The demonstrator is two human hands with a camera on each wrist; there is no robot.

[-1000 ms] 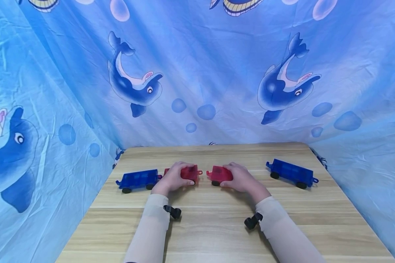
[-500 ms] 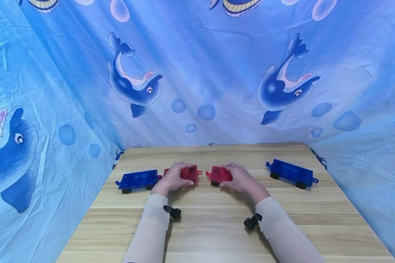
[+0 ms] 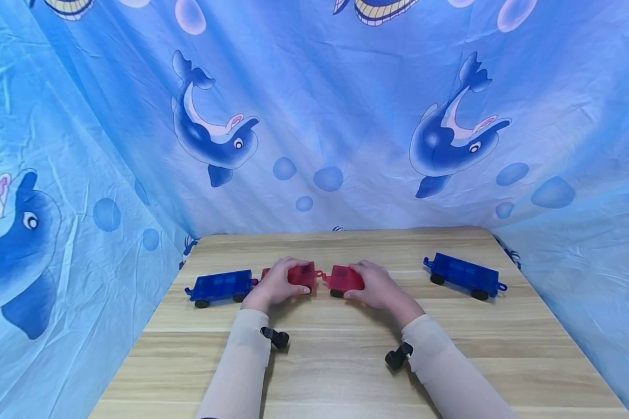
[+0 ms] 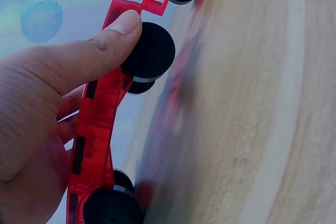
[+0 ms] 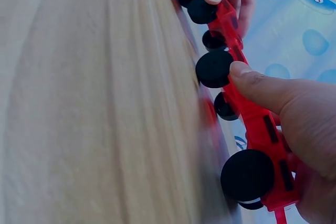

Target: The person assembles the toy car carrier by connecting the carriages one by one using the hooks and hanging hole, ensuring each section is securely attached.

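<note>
Two see-through red toy train wagons stand end to end mid-table in the head view. My left hand (image 3: 278, 284) grips the left red wagon (image 3: 305, 274), thumb on the near side by a black wheel. The right red wagon (image 3: 342, 277) is held by my right hand (image 3: 374, 285), thumb and fingers across its two sides. The right wagon's hook overlaps the left wagon's loop (image 3: 319, 274). In the left wrist view the left wagon's loop (image 4: 155, 6) meets the other wagon's end. A blue wagon (image 3: 222, 286) adjoins the left red wagon's far-left end.
Another blue wagon (image 3: 465, 276) stands apart on the right, angled, with a hook at its left and a loop at its right. All are on a wood-grain table (image 3: 325, 366). A blue dolphin-print curtain (image 3: 314, 116) encloses the back and sides.
My right hand has slid its red wagon left, closing the gap between the two red wagons until hook and loop overlap. My left hand and both blue wagons have stayed put.
</note>
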